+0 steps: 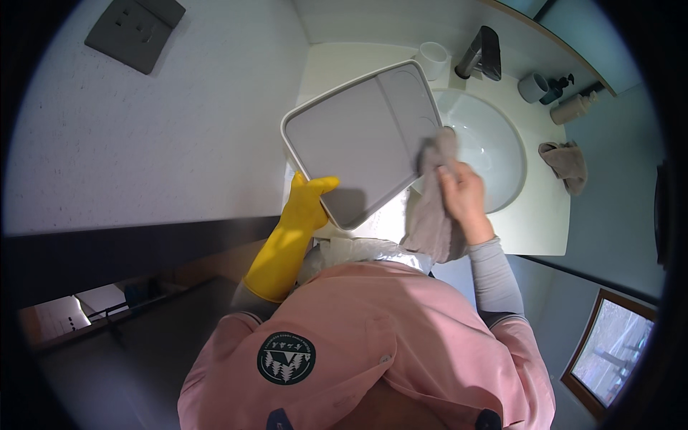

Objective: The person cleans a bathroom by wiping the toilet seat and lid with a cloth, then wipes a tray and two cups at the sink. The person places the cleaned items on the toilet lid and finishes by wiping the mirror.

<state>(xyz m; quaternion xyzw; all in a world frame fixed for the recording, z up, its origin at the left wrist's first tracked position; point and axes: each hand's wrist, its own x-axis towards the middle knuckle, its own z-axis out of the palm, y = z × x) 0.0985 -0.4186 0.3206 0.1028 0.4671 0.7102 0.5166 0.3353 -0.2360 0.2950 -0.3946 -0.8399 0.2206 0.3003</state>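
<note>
My left hand (312, 199), in a long yellow rubber glove, grips the near left rim of a grey rectangular tray (349, 140) with a pale raised edge. The tray is held tilted over the counter, its right end overlapping the sink basin. My right hand (465, 193) is bare and closed around a grey-brown cloth (432, 215). The cloth's blurred upper part lies by the tray's right edge, and the rest hangs down toward my front. Whether the cloth touches the tray cannot be told.
A white oval basin (492, 150) with a dark faucet (481, 54) is set in the pale counter (548, 226). Behind stand a white cup (431, 58), a second cup (533, 87) and two pump bottles (571, 109). A folded brown cloth (567, 164) lies at right. A wall rises at left.
</note>
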